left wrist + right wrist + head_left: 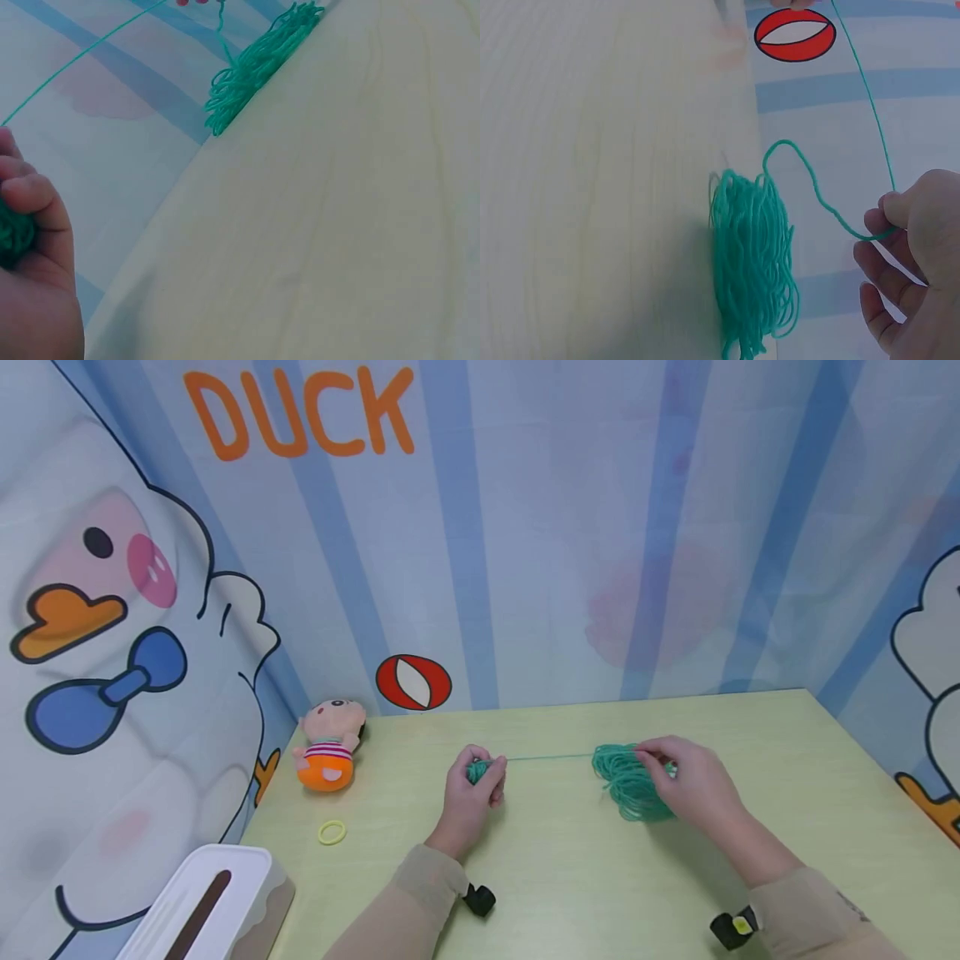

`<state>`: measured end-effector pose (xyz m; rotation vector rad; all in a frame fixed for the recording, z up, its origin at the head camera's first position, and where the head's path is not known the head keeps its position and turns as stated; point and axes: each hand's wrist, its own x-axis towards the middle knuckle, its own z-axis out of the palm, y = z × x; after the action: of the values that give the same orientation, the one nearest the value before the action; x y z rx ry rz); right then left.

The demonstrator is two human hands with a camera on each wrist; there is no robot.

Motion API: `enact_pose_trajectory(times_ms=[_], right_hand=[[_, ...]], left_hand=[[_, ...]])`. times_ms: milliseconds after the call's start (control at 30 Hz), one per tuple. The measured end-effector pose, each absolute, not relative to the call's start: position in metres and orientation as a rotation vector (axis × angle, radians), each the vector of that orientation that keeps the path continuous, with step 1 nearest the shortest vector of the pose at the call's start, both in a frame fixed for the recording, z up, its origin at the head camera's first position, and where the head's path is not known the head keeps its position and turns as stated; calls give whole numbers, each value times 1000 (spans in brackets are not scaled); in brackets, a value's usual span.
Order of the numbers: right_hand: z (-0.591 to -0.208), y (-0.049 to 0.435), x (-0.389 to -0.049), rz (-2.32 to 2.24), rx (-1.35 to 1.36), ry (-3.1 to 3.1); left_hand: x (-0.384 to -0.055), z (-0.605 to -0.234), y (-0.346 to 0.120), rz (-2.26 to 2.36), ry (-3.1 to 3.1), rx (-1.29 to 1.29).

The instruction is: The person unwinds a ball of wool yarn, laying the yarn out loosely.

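A small ball of green yarn (477, 771) sits in my left hand (467, 793), whose fingers curl round it. From it a taut strand (551, 757) runs across to my right hand (693, 777). Thumb and forefinger of that hand pinch the strand, as the right wrist view shows. Below the right hand a loose green skein of yarn (751, 262) lies on the table, its loops spread out. A slack piece of yarn (810, 176) curves up from the skein to the pinching fingers. The ball is partly hidden by the left fingers.
On the pale wooden table (555, 877), a plush doll (330, 747) in orange stands at the back left. A yellow ring (332, 832) lies in front of it. The white-lidded box (225, 902) with a slot is at the near left. A duck-print curtain (540, 543) hangs behind.
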<state>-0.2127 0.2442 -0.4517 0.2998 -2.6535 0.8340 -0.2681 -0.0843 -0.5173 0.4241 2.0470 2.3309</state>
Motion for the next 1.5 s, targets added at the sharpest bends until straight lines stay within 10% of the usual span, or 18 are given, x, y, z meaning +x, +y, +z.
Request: enact_pose_trajectory(times_ms=[767,1233,1500], right_hand=[[-480,284,-224,738,-29,-2946],[-469,148,-227,943,657,-2698],[-472,114,-239,1102,560,-2850]], left_hand=[[-273,-522,-81,2246,2114,336],[-268,-517,-83,2279,1858,523],[-268,-517,-82,2268,1837,505]])
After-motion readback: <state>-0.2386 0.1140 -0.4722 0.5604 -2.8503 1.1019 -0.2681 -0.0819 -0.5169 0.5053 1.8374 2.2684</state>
